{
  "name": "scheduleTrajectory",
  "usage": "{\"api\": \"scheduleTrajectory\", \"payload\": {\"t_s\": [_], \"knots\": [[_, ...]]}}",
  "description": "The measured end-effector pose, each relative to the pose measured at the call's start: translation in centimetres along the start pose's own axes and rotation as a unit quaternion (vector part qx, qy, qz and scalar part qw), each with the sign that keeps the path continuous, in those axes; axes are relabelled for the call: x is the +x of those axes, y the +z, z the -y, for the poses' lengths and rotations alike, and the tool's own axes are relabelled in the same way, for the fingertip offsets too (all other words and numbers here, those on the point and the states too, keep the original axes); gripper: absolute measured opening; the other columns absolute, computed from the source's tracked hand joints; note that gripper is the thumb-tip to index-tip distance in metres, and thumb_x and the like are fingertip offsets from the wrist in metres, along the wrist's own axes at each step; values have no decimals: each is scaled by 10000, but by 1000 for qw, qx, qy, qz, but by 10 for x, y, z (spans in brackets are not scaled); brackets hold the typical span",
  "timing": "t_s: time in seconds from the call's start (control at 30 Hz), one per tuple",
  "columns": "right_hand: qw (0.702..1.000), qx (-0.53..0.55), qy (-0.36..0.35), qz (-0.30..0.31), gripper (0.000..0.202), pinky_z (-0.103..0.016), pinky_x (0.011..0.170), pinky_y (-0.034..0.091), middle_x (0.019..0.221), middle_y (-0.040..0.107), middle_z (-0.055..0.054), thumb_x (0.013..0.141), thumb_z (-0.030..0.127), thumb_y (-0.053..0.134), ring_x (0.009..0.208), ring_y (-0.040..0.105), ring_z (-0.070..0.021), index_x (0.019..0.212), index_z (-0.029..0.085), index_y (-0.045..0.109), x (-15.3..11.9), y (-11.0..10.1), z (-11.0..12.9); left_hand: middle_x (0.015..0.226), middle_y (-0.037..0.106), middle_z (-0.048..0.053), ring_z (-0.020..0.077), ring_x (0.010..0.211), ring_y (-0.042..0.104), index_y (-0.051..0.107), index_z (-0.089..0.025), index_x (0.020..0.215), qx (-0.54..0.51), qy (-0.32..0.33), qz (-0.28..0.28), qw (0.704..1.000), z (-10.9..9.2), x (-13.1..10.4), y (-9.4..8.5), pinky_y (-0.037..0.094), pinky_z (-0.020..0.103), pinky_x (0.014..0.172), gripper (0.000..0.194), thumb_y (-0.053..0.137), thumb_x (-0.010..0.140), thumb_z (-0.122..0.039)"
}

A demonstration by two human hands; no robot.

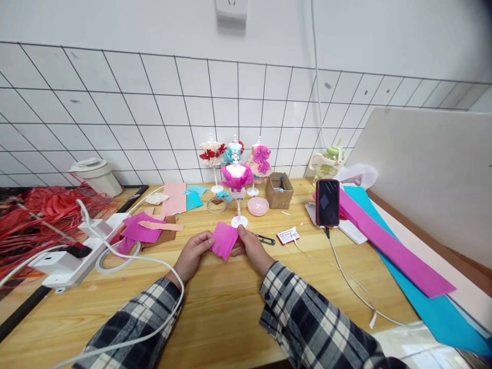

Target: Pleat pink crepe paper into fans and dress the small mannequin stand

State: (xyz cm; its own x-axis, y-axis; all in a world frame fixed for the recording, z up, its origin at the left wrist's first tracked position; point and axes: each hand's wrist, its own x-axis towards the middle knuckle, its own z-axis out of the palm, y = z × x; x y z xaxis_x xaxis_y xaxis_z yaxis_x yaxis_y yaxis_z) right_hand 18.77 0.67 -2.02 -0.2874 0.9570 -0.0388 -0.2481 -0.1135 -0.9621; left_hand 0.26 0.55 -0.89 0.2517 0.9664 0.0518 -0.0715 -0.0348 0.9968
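A small piece of magenta crepe paper (224, 241) is stretched between my two hands above the wooden table. My left hand (195, 253) pinches its left edge, and my right hand (251, 248) grips the right edge with the thumb on top. Just behind the paper stands a small white mannequin (237, 189) on a round base, with a magenta paper ruffle around its bust. Right of my right hand lie black thread snips (266, 240) and a white card of thread (288, 236).
Three dressed mannequins (212, 159), a pink bowl (258, 206) and a cardboard box (280, 190) stand behind. Left are paper scraps (144, 228), a power strip (82, 256) and red shreds (46, 220). A cable crosses my left sleeve. Right are a phone (327, 202) and long paper strips (395, 246).
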Motion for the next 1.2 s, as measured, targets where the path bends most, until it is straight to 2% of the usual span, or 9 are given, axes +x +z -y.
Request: {"api": "scheduleTrajectory", "payload": {"t_s": [0.13,0.27,0.37,0.5,0.63,0.73,0.97,1.07,1.2], "knots": [[992,-100,-65,-33,338,-248,611,480,774,658,-17,682,426,736,700,594,-156,864,165,623,0,3,-3,638,553,-3,142,624,485,588,-169,675,58,2,23,998,-3,-1,3,403,263,629,272,662,740,-423],[984,-156,-75,-52,161,-250,595,457,688,640,14,687,279,693,623,555,-142,790,169,637,3,2,-7,628,544,-13,138,614,482,576,-172,676,77,1,-2,997,-2,-1,3,408,258,615,272,636,751,-426],[990,-114,-73,-33,213,-262,631,488,765,680,7,671,199,666,666,599,-153,882,179,648,5,0,-8,595,505,-27,121,578,462,545,-175,651,20,8,-49,999,-2,0,2,400,237,566,249,644,742,-384],[994,-82,-62,-29,331,-257,630,505,813,698,0,643,122,627,684,630,-150,968,181,647,5,-1,-7,598,510,-28,97,555,475,557,-163,656,-145,10,-116,982,-5,3,1,421,205,533,166,654,728,-277],[999,-17,-36,-24,334,-269,716,516,884,701,-11,639,139,648,783,651,-151,969,182,620,5,0,-6,683,616,6,111,593,563,605,-145,739,-275,-16,-157,948,-8,6,-3,483,220,557,59,633,722,-195],[1000,16,-1,-23,325,-258,665,511,857,694,-10,639,193,691,728,643,-143,953,184,606,4,0,-5,747,666,25,131,643,608,626,-140,795,-299,-20,-161,940,-8,7,-5,518,245,596,70,621,736,-177],[996,-22,-43,-73,266,-213,508,441,677,609,8,657,347,719,551,515,-99,828,160,641,4,-1,-2,698,625,5,111,630,572,643,-132,737,-255,9,-175,951,-3,7,-13,516,216,586,113,694,725,-232],[993,-9,-49,-109,328,-218,470,441,681,607,8,653,406,712,520,509,-100,855,163,622,3,-2,1,688,601,-3,107,646,556,639,-129,722,-204,2,-157,966,-1,5,-14,518,208,607,171,733,705,-271],[993,4,-41,-107,329,-208,440,437,723,632,-4,658,423,695,526,525,-105,844,168,601,1,-2,6,662,578,-18,95,631,538,618,-132,694,-196,4,-156,968,-3,3,-10,513,199,616,202,744,689,-291]]}}
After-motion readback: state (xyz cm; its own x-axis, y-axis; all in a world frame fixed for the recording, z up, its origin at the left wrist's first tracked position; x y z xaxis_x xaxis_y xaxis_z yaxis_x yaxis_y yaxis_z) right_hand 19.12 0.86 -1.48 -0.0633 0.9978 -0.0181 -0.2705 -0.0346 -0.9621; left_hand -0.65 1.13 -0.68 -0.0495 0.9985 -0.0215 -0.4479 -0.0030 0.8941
